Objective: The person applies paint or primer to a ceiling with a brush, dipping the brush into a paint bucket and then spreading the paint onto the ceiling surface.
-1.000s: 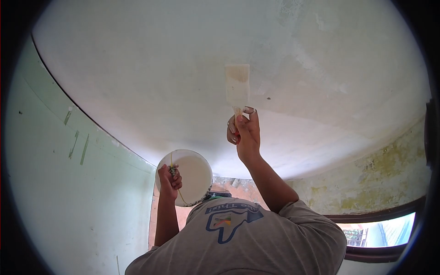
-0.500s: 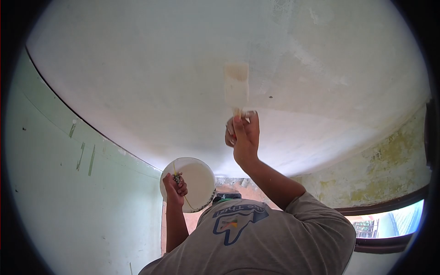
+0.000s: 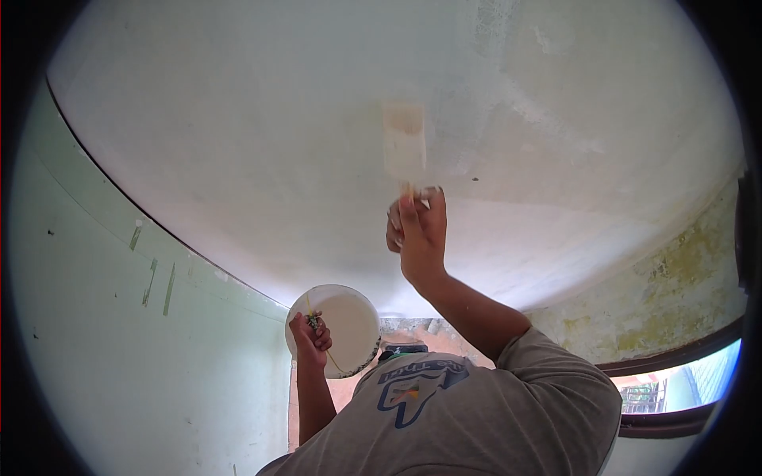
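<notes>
My right hand (image 3: 421, 230) is raised, its fingers closed around the handle of a wide, flat paintbrush (image 3: 405, 151). The brush looks slightly blurred, with brownish bristles at its upper end against a large off-white surface (image 3: 278, 151). Lower and to the left, my left hand (image 3: 312, 337) is closed on the thin yellow handle of a round white bucket (image 3: 353, 325). A dark, speckled bit shows between its fingers. Pale, whitish contents appear inside the bucket, and dark specks mark its lower right edge.
A pale green wall (image 3: 103, 317) with a few darker streaks stands at the left. On the right are a stained, yellowish wall (image 3: 651, 278) and a dark-framed window opening (image 3: 675, 389). A reddish surface (image 3: 302, 412) shows beneath the bucket.
The paintbrush has shifted slightly up and left across the off-white surface. The bucket, my left hand and the surroundings sit a little lower and further right in view.
</notes>
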Available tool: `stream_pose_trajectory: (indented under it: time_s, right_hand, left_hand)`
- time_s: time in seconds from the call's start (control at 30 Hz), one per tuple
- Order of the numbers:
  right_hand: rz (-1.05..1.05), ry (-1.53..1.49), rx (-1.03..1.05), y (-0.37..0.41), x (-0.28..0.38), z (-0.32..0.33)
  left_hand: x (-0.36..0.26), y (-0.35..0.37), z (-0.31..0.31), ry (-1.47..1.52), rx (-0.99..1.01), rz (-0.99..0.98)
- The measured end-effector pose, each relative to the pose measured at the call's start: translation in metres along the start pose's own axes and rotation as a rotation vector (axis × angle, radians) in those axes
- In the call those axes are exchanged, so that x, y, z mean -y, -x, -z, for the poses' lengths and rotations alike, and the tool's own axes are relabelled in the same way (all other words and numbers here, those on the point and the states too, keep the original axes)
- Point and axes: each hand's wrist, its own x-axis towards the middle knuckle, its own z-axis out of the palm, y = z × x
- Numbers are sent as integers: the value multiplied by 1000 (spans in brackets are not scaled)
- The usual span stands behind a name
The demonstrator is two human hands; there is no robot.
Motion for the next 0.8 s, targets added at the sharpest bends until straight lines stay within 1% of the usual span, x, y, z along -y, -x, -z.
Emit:
stream_pose_trajectory:
  time_s: [0.07,0.13,0.17,0.23,0.27,0.33,0.37,0.4,0.47,0.53,0.6,0.63,0.7,0.73,0.8]
  right_hand:
    - [20,-26,3,-5,1,-1]
    - [-91,20,-88,7,-9,5]
    - [-75,12,-101,19,-14,11]
    - [-146,61,-102,40,-19,17]
    - [-136,60,-102,38,-18,17]
    - [3,61,-25,31,1,8]
    - [56,80,-41,19,7,-2]
    - [56,83,-45,7,13,-7]
    - [104,158,28,-13,21,-13]
    - [72,159,9,-12,11,-8]
    - [-26,141,-98,7,-3,2]
    - [-23,139,-93,17,-2,5]
    - [-113,98,-41,30,7,7]
    - [-114,98,-41,26,10,5]
    - [66,88,33,7,17,-4]
  left_hand:
    - [2,-1,-2,9,-7,5]
    - [-3,0,1,-13,-10,11]
    - [-2,-1,1,10,-5,16]
    - [0,-2,0,36,-19,22]
    - [-1,-3,-1,33,-12,17]
    - [0,-2,0,34,-18,26]
    - [0,-1,1,33,-17,30]
    - [-1,-1,2,21,-4,30]
    - [-1,-2,0,10,15,30]
    - [-2,-1,0,10,2,36]
    - [-1,-1,1,11,2,35]
    - [-2,-1,0,12,3,34]
    - [-3,-2,-2,9,-4,27]
    - [-2,-1,-2,5,-15,30]
    - [-3,0,-3,-1,-12,33]
